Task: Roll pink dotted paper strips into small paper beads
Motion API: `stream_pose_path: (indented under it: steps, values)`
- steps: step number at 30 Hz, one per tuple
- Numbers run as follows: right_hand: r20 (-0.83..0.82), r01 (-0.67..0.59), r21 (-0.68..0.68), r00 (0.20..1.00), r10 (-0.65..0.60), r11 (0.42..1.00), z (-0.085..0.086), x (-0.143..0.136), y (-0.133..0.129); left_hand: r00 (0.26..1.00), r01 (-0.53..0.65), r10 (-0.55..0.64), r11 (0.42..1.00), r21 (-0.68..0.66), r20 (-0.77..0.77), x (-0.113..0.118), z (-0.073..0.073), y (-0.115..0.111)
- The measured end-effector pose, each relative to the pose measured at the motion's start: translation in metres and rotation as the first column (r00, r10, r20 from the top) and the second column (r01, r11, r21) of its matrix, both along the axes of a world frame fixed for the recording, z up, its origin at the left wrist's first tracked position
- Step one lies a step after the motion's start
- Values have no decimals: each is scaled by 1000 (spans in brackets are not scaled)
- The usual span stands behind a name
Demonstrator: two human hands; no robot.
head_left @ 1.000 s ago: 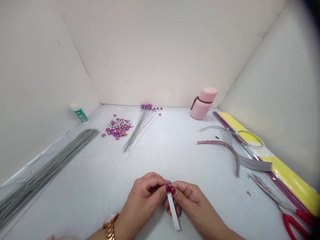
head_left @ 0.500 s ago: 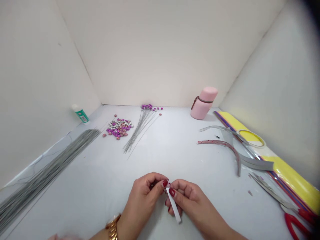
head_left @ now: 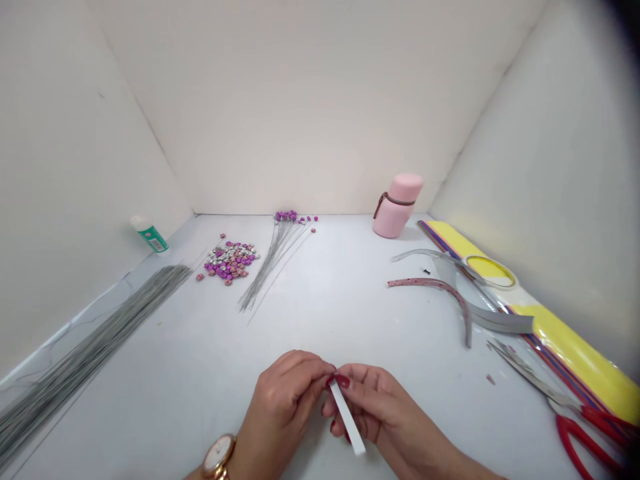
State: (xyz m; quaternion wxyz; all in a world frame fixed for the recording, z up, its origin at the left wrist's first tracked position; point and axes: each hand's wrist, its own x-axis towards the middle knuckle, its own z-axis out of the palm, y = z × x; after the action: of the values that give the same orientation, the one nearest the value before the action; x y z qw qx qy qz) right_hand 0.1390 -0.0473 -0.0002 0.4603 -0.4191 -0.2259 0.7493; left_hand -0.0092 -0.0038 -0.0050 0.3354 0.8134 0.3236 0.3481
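Near the front centre of the table, my left hand [head_left: 290, 403] and my right hand [head_left: 375, 407] meet at the fingertips. Both pinch the upper end of a narrow white paper strip [head_left: 349, 420], whose free end hangs down toward me. The fingertips cover that pinched end. Beyond my hands lie a pile of small purple, silver and pink folded stars [head_left: 230, 262] and a fan of thin wires [head_left: 273, 260] with purple stars [head_left: 286, 216] at their tips.
A thick bundle of grey wires [head_left: 100, 340] runs along the left, near a glue stick [head_left: 151, 237]. A pink bottle [head_left: 397, 205] stands at the back. On the right are paper strips [head_left: 450, 290], a tape ring [head_left: 490, 272], yellow sheets [head_left: 565, 340] and red-handled scissors [head_left: 565, 410].
My left hand has rolled over, its fingers now closing over the strip's upper end, and the watch face has come into view. The whole scene has shifted slightly left.
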Motion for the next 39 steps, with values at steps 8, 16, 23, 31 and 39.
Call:
stream_pose_path:
  steps: [8,16,23,31,39]
  values:
    - [-3,66,14,998,-66,998,-5,2,1,999,50,-51,988,-143,-2,-1,1,1]
    - [164,66,62,983,-76,996,-5,2,4,987,44,36,877,-478,156,3,-1,2]
    - [365,21,97,929,-55,995,-8,1,2,951,41,203,666,-745,234,10,5,1]
    - [455,-89,135,890,18,987,-10,0,-1,952,-10,227,695,-719,206,9,-5,-4]
    - [539,-119,191,843,-3,974,-10,0,-3,944,-61,283,657,-752,170,12,-1,-4]
